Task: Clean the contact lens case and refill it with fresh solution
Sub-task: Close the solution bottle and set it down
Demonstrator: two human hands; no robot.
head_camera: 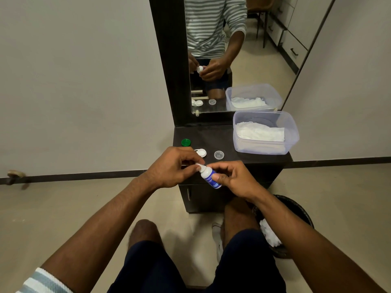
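Hands (203, 172) gripping solution bottle (209, 177), lens case (200, 153) (seemingly open) just beyond

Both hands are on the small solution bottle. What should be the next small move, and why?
Probably twist the cap off. The left hand pinches the white cap while the right hand holds the bottle, and the open lens case waits on the dark cabinet top.
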